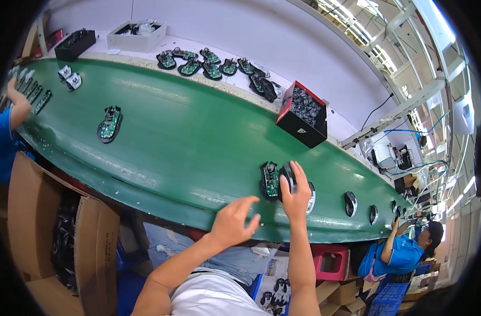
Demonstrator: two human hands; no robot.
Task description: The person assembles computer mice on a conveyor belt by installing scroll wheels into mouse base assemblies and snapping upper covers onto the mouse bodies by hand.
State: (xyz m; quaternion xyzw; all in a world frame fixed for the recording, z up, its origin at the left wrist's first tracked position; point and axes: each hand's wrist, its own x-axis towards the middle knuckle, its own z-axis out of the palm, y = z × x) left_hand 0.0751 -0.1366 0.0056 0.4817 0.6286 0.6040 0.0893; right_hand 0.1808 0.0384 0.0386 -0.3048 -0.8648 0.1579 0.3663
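My right hand (298,197) is closed around a black computer mouse shell (286,175) on the green belt, its fingers hiding much of it. Just left of that shell lies an open mouse base with a green circuit board (270,180). A silver-white mouse part (311,201) shows behind the right hand, partly covered by it. My left hand (234,222) hovers over the belt's near edge, with thumb and fingers apart and nothing in them. Farther left on the belt rests another open mouse base with its board (110,125).
On the ledge behind the green belt (187,142) stand several mouse bases (211,71) and a box of small dark parts (305,108). Mice (351,204) lie along the belt's right. A carton (95,247) stands lower left. People work at both ends (401,253).
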